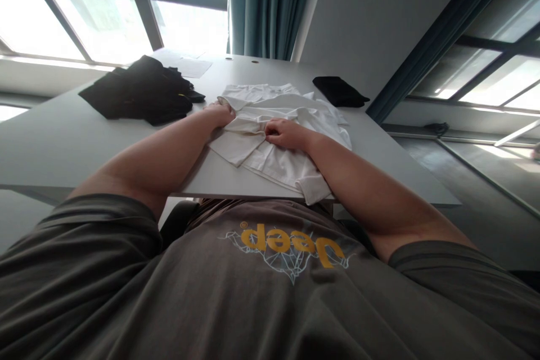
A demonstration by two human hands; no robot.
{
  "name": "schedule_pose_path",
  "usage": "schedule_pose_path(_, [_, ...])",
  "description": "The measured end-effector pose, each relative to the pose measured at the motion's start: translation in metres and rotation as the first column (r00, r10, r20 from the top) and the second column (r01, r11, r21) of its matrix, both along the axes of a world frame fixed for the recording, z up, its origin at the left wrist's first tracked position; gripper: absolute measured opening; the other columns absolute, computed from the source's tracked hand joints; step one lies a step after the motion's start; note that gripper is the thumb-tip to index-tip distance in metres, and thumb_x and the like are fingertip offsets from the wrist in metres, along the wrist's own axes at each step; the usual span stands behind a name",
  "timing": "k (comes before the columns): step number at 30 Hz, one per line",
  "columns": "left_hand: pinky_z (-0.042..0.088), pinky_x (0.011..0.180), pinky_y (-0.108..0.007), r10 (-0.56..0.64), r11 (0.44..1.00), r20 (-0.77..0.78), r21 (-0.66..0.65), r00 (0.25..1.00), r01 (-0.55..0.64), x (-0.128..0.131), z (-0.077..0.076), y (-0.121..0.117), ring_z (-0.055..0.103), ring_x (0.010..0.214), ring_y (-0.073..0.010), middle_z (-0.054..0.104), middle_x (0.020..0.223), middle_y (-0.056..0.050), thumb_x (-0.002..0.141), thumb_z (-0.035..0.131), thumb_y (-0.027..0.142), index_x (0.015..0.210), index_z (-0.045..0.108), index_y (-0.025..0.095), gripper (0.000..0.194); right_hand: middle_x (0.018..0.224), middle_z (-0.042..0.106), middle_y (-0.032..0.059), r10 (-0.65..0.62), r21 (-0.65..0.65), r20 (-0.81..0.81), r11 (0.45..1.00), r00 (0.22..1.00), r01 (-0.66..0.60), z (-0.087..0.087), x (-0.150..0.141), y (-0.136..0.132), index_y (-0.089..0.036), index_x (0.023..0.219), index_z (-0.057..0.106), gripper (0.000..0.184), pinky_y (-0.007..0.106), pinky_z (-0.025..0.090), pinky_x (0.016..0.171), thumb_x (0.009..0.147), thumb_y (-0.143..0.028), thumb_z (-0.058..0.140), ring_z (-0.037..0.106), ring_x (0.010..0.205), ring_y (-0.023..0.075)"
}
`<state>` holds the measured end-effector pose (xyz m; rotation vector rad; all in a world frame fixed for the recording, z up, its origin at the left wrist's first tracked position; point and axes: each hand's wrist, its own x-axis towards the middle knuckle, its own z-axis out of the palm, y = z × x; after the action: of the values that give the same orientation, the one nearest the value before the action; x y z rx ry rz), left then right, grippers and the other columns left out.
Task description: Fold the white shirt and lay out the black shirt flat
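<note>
A white shirt (270, 106) lies rumpled and partly folded over on the table in front of me. My left hand (223, 112) is closed on its left edge, where a flap of cloth covers some of the fingers. Near the middle of the shirt, my right hand (283, 133) has curled fingers pinching a fold of the fabric. One corner of the cloth reaches the table's front edge, below my right forearm.
On the left of the white table (42, 146) sits a heap of black clothing (139, 90). A folded black cloth (340, 91) lies at the right edge. Sheets of paper (194, 67) rest at the back, near the window and a teal curtain (270, 5).
</note>
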<state>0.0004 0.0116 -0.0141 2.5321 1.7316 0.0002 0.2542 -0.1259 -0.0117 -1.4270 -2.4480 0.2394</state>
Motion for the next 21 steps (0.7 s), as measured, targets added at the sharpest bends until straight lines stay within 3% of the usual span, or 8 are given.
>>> schedule_pose_path(4, [0.039, 0.13, -0.065, 0.051, 0.998, 0.026, -0.02, 0.998, -0.051, 0.001, 0.0, 0.001, 0.038, 0.165, -0.055, 0.036, 0.184, -0.029, 0.104, 0.042, 0.088, 0.191, 0.016, 0.008, 0.121, 0.115, 0.076, 0.0098, -0.004, -0.005, 0.009, 1.0, 1.0, 0.004, 0.002, -0.001, -0.002, -0.021, 0.098, 0.075, 0.008, 0.033, 0.053, 0.102, 0.094, -0.023, 0.069, 0.069, 0.106, 0.0257])
schedule_pose_path(11, [0.044, 0.126, -0.068, 0.04, 0.999, 0.025, -0.024, 0.999, -0.039, -0.001, 0.003, 0.002, 0.044, 0.16, -0.0579, 0.041, 0.182, -0.029, 0.108, 0.046, 0.076, 0.189, 0.028, 0.009, 0.107, 0.117, 0.077, 0.0104, -0.015, -0.014, 0.012, 1.0, 1.0, 0.015, 0.004, -0.002, -0.005, -0.02, 0.1, 0.076, 0.011, 0.034, 0.052, 0.102, 0.093, -0.024, 0.069, 0.068, 0.107, 0.0259])
schedule_pose_path(17, [0.044, 0.126, -0.065, 0.047, 0.999, 0.031, -0.026, 0.998, -0.046, -0.001, 0.007, -0.005, 0.044, 0.162, -0.055, 0.043, 0.18, -0.029, 0.109, 0.041, 0.082, 0.19, 0.026, 0.01, 0.11, 0.117, 0.075, 0.011, -0.017, -0.01, 0.028, 1.0, 0.999, 0.017, 0.005, -0.003, -0.006, -0.019, 0.1, 0.075, 0.01, 0.034, 0.052, 0.102, 0.094, -0.022, 0.068, 0.068, 0.106, 0.0254])
schedule_pose_path(21, [0.045, 0.125, -0.06, 0.038, 0.999, -0.018, -0.005, 0.999, -0.039, 0.0, 0.009, -0.009, 0.047, 0.16, -0.0493, 0.037, 0.183, -0.032, 0.121, 0.036, 0.068, 0.187, 0.028, 0.001, 0.095, 0.116, 0.075, 0.0101, -0.022, -0.009, 0.024, 1.0, 0.999, 0.023, 0.006, -0.004, -0.006, -0.019, 0.1, 0.075, 0.01, 0.033, 0.052, 0.102, 0.095, -0.022, 0.068, 0.068, 0.106, 0.0251])
